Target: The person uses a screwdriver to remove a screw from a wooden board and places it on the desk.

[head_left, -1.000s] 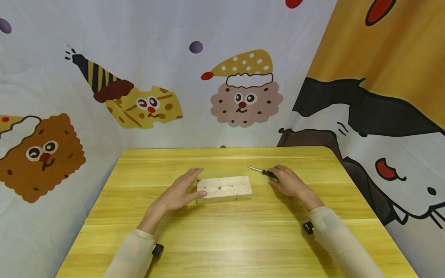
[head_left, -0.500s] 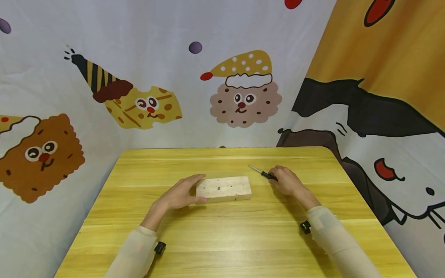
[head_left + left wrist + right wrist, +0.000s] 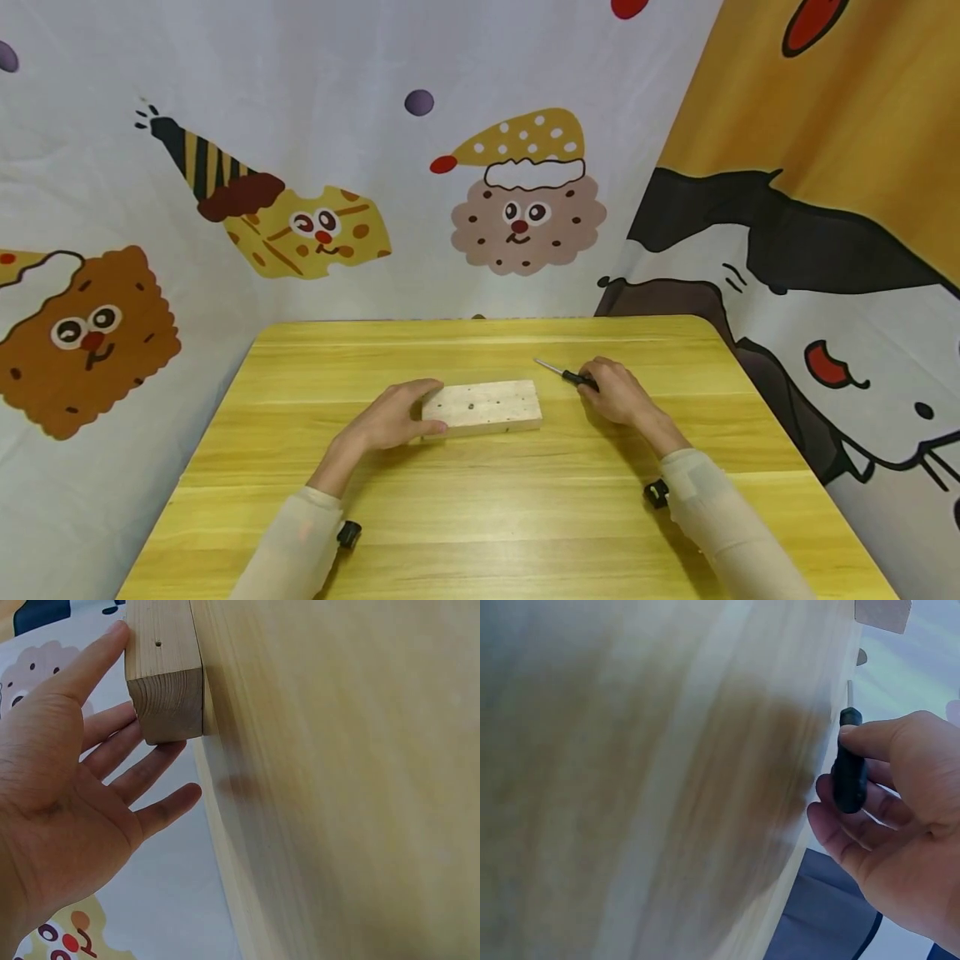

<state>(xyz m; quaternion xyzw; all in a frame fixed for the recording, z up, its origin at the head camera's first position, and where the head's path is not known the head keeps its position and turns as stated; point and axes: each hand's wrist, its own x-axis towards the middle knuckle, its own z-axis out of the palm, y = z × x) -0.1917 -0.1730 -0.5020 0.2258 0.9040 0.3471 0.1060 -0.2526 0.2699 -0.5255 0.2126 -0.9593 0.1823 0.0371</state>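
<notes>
A pale wooden block [image 3: 487, 404] with small holes in its top lies flat on the table. My left hand [image 3: 386, 418] grips the block's left end, thumb along the near side and fingers at the far side. In the left wrist view, the end grain of the block [image 3: 169, 697] faces the palm, and the lower fingers are spread. Right of the block, my right hand [image 3: 618, 393] holds a screwdriver [image 3: 576, 378] by its black handle. The metal shaft points to the far left. Seen from the right wrist, the thumb and fingers pinch the screwdriver handle [image 3: 849, 780].
The yellow wood-grain table [image 3: 480, 517] extends in front of both hands. Behind it hangs a printed curtain [image 3: 337, 108] with cartoon figures, close to the table's far edge. Small black devices sit at both wrists, by the sleeves [image 3: 292, 533].
My left fingers and thumb have closed around the block's left end. My right hand has taken hold of the screwdriver handle. The block stays in place on the table.
</notes>
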